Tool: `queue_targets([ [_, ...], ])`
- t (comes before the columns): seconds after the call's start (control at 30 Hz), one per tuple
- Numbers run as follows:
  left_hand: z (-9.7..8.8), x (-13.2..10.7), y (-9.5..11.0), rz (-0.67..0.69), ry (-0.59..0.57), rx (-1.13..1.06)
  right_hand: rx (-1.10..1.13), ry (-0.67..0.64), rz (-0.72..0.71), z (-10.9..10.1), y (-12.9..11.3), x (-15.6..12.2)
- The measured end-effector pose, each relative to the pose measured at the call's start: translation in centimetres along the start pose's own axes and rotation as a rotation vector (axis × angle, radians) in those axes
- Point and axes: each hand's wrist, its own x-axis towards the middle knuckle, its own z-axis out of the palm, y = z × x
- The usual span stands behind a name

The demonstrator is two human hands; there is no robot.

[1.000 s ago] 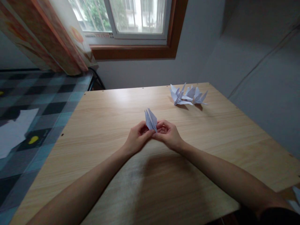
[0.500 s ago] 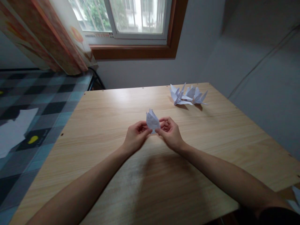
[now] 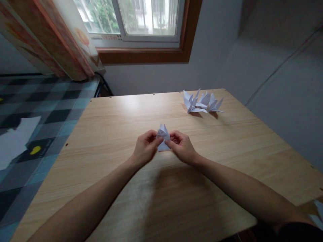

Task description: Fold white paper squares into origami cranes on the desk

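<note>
Between my two hands is a small piece of folded white paper point(image 3: 164, 133), its pointed tips standing up and a flat flap hanging toward me. My left hand point(image 3: 147, 144) pinches its left side, thumb in front and fingers curled behind. On the other side, my right hand point(image 3: 182, 145) grips the right edge in the same way. Both hands are over the middle of the wooden table point(image 3: 121, 134). Several folded paper cranes point(image 3: 193, 103) stand grouped near the table's far right corner.
White paper sheets point(image 3: 15, 143) lie on a checked cloth point(image 3: 63, 97) to the left of the table. A curtain point(image 3: 63, 37) hangs beside the window point(image 3: 151, 20) behind. More white paper point(image 3: 317, 215) shows at the lower right edge.
The folded paper has tilted and sits slightly lower, with its lower flap now showing below my thumbs. My right hand has shifted a little down. The paper cranes have not moved.
</note>
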Motion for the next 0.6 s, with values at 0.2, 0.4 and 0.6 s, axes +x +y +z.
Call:
queue_targets([
  [0.2,-0.14,0.02,-0.01,-0.037,-0.073,0.036,-0.025,-0.035,-0.014,0.13,-0.21,-0.49],
  [0.4,-0.37,0.07,-0.07,-0.027,-0.097,0.108,0.048,0.016,-0.105,0.09,0.01,-0.48],
  [0.6,-0.01,-0.27,0.75,-0.071,-0.191,0.047,0.011,0.129,-0.203,-0.01,0.12,-0.52],
])
